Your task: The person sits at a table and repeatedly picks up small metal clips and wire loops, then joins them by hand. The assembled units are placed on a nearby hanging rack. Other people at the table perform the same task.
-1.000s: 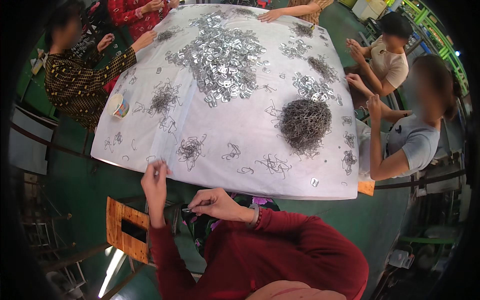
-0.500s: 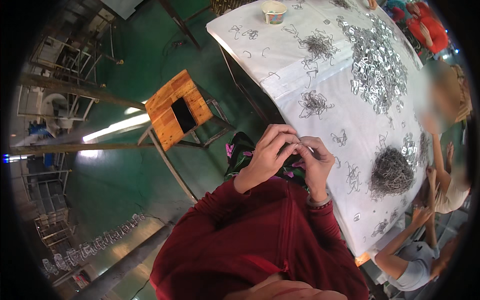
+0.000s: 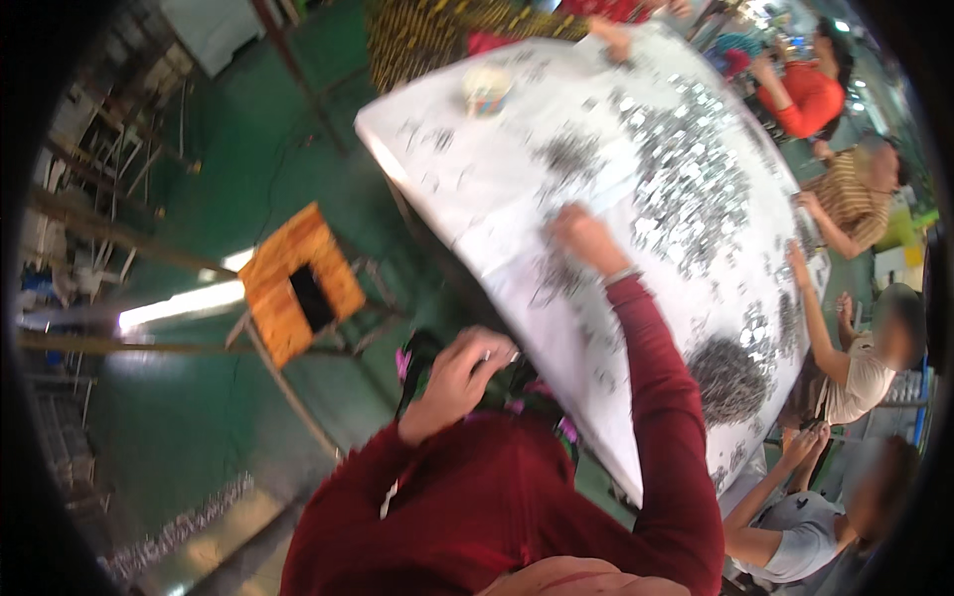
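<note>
Left hand (image 3: 455, 385) pinches small silvery metal piece (image 3: 513, 358) beside white-covered counter's (image 3: 394, 106) near edge; loose grip could drop it. Right hand (image 3: 586, 238) at grey bent-wire hooks (image 3: 560, 276) inside that edge; fingers blurred, I can't tell; tangles might drag.

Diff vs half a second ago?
The hands have parted: the right hand moved forward over the table to a pile of wire hooks, its grip too blurred to tell. Unchanged: left hand near the table edge, a small shiny piece at its fingertips; phone on the stool.
</note>
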`<state>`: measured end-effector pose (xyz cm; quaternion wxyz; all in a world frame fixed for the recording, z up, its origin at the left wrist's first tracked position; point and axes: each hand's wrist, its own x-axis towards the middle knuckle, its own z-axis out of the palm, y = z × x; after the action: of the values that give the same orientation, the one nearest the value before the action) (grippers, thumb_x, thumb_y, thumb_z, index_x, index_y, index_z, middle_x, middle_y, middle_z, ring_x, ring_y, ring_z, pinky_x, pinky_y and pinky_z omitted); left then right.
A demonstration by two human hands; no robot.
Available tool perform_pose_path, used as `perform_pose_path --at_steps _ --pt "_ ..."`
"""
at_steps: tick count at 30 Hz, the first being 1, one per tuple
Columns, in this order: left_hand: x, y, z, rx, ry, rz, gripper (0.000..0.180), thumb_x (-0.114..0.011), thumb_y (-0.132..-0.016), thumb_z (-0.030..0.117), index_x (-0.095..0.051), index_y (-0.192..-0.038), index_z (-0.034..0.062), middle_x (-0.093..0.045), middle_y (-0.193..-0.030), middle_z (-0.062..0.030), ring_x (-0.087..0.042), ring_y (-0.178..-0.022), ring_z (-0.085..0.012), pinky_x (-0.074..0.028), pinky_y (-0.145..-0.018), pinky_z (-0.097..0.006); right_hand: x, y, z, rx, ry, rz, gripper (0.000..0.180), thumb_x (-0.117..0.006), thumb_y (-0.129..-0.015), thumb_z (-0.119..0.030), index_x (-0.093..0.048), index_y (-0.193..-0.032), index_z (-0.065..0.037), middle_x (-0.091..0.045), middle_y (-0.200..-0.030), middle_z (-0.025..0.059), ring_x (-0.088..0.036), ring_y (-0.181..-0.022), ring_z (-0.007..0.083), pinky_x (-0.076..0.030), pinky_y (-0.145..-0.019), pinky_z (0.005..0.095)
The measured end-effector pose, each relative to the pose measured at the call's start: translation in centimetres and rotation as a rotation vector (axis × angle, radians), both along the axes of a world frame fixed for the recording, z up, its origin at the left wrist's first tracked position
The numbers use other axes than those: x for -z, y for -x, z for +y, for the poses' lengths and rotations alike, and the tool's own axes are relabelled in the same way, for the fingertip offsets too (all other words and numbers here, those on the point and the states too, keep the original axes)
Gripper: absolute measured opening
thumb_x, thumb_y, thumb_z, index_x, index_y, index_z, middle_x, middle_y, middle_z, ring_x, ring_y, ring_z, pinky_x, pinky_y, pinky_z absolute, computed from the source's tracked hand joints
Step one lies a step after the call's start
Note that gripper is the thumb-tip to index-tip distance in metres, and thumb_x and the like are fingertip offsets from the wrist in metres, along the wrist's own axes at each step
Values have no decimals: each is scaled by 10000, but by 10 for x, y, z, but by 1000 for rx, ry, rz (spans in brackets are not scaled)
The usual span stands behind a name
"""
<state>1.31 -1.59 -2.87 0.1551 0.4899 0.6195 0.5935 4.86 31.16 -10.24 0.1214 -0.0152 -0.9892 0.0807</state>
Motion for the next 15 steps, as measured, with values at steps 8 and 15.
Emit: perform_pose_path --at_steps 8,15 --pt "1 -4 -10 -95 31 -132 84 -593 -834 -51 -570 -887 10 -645 -873 -105 -630 -800 -196 -502 -723 -297 -2 11 -21 12 -60 73 152 -555 -724 -18 -557 -876 -19 -549 -900 127 -534 -945 291 -490 -811 352" --pt "8 -11 1 -78 12 10 44 -569 -856 -30 -559 -892 -6 -645 -890 -117 -616 -788 -183 -493 -726 -293 -25 -45 21 407 364 506 245 -503 -840 -15 -584 -1071 -18 -618 -1090 179 -578 -1052 321 -447 -912 394"
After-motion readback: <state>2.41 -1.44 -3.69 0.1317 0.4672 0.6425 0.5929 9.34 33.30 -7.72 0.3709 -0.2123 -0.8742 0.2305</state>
